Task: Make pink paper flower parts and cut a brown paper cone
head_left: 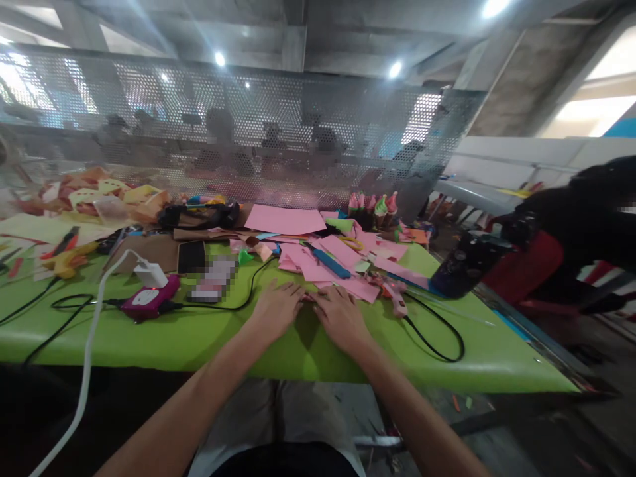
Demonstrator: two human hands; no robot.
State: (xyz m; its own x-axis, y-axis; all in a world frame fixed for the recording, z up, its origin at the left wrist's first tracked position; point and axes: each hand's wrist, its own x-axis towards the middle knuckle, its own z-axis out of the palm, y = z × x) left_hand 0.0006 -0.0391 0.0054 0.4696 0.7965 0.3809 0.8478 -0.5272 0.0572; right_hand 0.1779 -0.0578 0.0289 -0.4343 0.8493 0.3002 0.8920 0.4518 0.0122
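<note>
Hands flat on the green table

Green table [149,338] spreads widest, backed at twelve o'clock by a perforated metal screen [238,126]. Pink paper sheets [318,265] lie heaped at one o'clock from the hands, a blue utility knife [328,262] resting on them. A black cable [437,338] loops at three o'clock; a magenta device [149,298] sits at nine o'clock. Left hand [275,308] and right hand [340,318] rest palm-down side by side, fingertips nearly meeting at the pink heap's near edge, fingers spread and gripping nothing.
</note>
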